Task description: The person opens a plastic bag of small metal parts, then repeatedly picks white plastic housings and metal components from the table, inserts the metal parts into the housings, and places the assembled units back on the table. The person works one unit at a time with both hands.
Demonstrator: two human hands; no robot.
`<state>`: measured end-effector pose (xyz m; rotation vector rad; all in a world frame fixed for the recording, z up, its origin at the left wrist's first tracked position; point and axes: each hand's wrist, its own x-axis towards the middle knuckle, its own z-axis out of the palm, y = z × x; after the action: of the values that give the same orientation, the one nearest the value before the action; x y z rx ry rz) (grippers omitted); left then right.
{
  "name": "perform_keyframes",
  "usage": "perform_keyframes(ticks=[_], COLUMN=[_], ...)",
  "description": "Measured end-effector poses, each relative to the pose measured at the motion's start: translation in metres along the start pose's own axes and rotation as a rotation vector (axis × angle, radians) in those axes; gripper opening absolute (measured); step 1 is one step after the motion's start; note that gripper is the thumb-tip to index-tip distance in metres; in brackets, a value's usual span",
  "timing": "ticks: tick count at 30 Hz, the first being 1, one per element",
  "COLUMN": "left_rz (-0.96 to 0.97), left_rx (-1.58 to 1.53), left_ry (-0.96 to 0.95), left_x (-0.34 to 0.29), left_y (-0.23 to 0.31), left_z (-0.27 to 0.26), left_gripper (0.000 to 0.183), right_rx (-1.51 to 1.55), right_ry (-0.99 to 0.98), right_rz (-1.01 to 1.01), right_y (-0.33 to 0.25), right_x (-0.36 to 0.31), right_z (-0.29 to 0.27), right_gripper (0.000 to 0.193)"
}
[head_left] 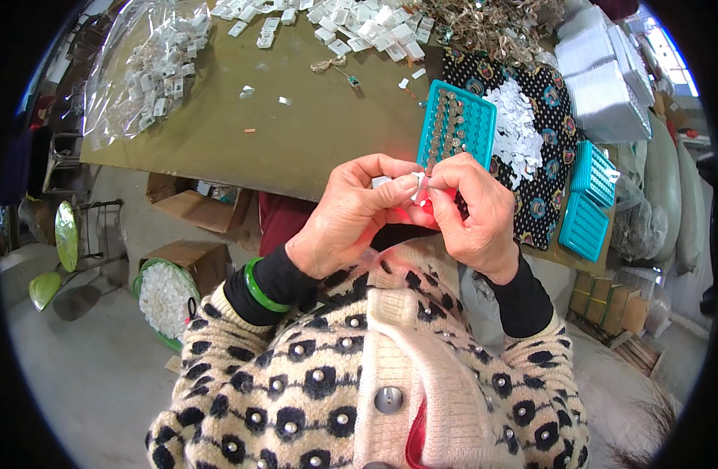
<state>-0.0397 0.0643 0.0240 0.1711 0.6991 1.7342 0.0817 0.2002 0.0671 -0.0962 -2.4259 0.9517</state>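
Thumb and forefinger of the left hand (359,199) are pressed together on a small white piece (418,184), held in front of the person's waist, just off the near edge of the table (296,117). Right-hand fingertips meet it from the other side; the right hand (480,211) is curled close, but whether its fingers are clamped on the piece or only touching it, I cannot tell. (A red glow lies on the fingers, its source hidden.)

Judging by the pose, the step in hand is fine two-handed work on that one piece, and the next move calls for a steady left pinch while the right fingertips make small adjustments.

Just beyond the hands sits a teal tray (479,129), partly filled with rows of small round metallic parts (446,129). To its right, loose white bits (517,129) lie heaped on a dark patterned cloth (553,144); farther off are stacked teal trays (594,176).
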Motion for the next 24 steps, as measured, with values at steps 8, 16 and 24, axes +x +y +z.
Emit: perform_keyframes(ticks=[8,16,24], left_rz=[-0.019,0.032,-0.010], left_rx=[-0.047,-0.040,-0.278], left_ry=[-0.029,-0.012,-0.053], left_x=[-0.003,-0.006,-0.008], left_y=[0.009,0.017,0.034], left_z=[-0.006,-0.018,-0.021], left_gripper=[0.019,0.019,0.027], right_rx=[0.258,-0.064,-0.217], right_ry=[-0.050,-0.160,-0.250], right_rz=[0.157,-0.092,-0.290], right_y=[0.005,-0.002,0.036], right_x=[0.013,0.037,0.104], right_z=[0.003,0.015,0.020], right_gripper=[0.010,0.008,0.023])
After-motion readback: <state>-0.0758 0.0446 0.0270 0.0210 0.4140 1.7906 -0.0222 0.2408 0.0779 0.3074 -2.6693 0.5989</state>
